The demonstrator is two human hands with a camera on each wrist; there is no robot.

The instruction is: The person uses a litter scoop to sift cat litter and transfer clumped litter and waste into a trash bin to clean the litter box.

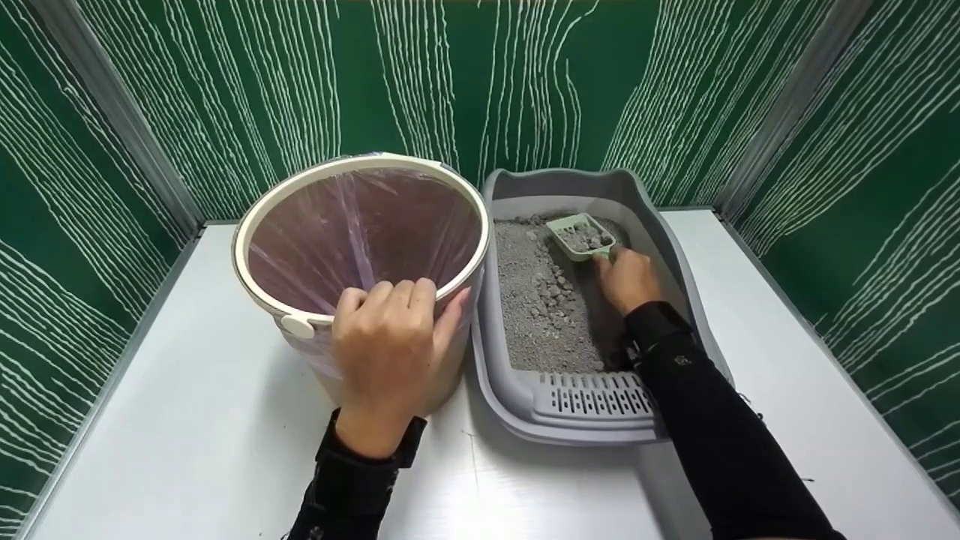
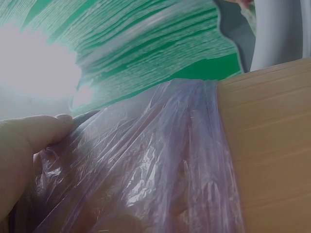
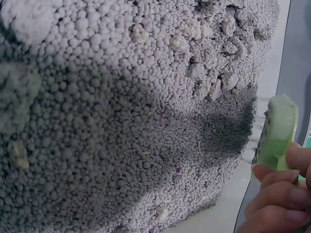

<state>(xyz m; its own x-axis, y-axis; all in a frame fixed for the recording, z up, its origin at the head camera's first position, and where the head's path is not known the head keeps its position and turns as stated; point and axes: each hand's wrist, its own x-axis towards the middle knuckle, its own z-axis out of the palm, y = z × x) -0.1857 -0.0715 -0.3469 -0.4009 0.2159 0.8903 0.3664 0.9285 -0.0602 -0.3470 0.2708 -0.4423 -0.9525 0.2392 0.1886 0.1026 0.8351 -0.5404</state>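
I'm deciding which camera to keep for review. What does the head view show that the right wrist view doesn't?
Only the head view shows the left hand gripping the rim of the bag-lined bin, the whole litter tray, the scoop's loaded bowl and the white table. Only the right wrist view shows single litter granules close up. Both show the right hand holding the green scoop over clumped litter.

Even, bright overhead light fills the head view, leaving soft shadows under the bin [image 1: 360,225] and litter tray [image 1: 592,405] on the pale table [image 1: 187,420], whose surface carries a mild sheen. Straight wall edges bow outward toward the frame's sides. The left wrist view is blurred, with a blown-out white glare at upper left. The right wrist view is sharp on the litter [image 3: 121,121], crossed by a dark shadow.
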